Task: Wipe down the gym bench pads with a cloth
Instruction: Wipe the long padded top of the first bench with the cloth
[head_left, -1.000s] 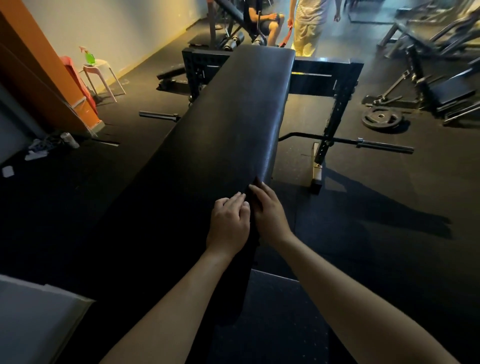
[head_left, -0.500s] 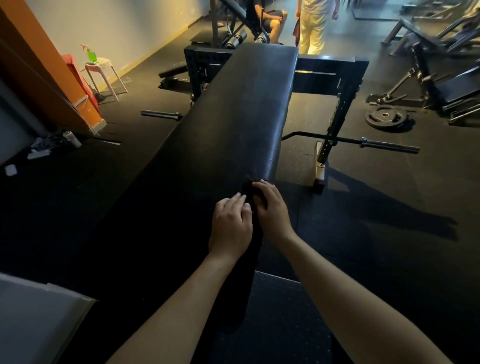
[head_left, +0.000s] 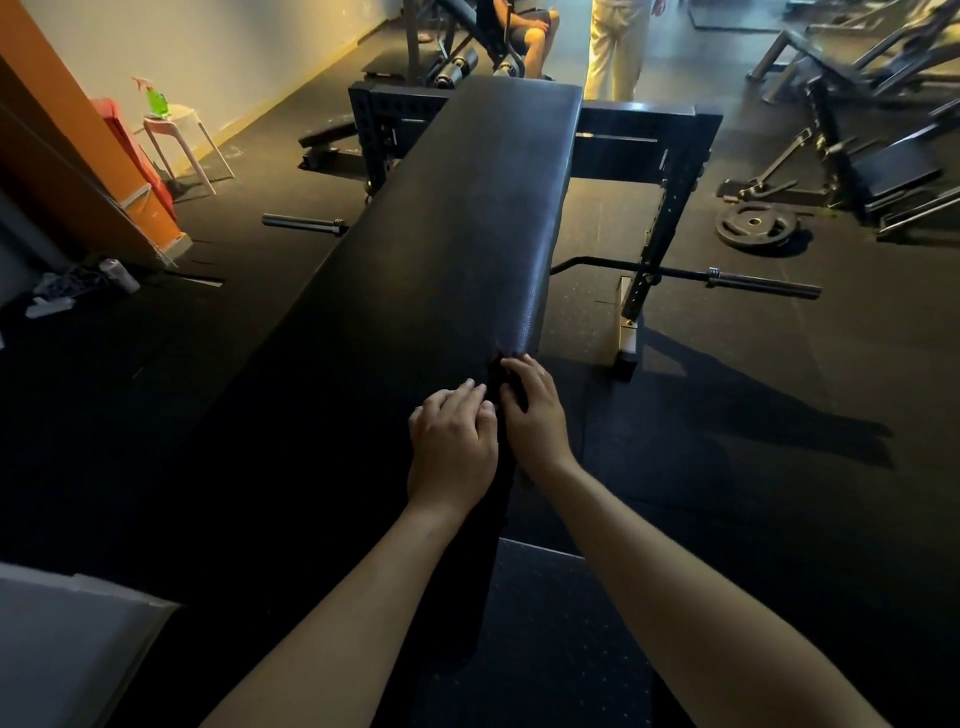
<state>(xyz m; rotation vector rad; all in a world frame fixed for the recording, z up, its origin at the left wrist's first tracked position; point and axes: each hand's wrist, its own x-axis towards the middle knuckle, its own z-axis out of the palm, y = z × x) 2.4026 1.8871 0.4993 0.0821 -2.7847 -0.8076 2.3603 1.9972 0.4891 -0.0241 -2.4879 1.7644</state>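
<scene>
One bench pad (head_left: 467, 234), one cloth (head_left: 506, 387) and two hands are at work here. The pad is long, black and pebbled. Its long axis runs away from the person and slightly to the right, the far end pointing at the black rack (head_left: 670, 171).

The cloth is dark and small and sits on the pad's right edge, about halfway along, wedged between the two hands. It is dark against dark, so I cannot tell which way it lies.

The right hand (head_left: 535, 410) is at the pad's edge, its grip closed round the cloth with the forefinger over it and the thumb under. The left hand (head_left: 452, 441) rests knuckles-up on the pad just beside it, fingers bent and their tips at the cloth's edge. I cannot tell whether its grip has hold of the cloth.

On the floor to the right lie one weight plate (head_left: 756, 226) and one barbell (head_left: 758, 280), which passes under the pad. By the left wall stands one pale stool (head_left: 179, 135) with one green spray bottle (head_left: 156, 101) on it. Beyond the pad's far end are two people, one seated (head_left: 524, 26) and one standing (head_left: 618, 47).
</scene>
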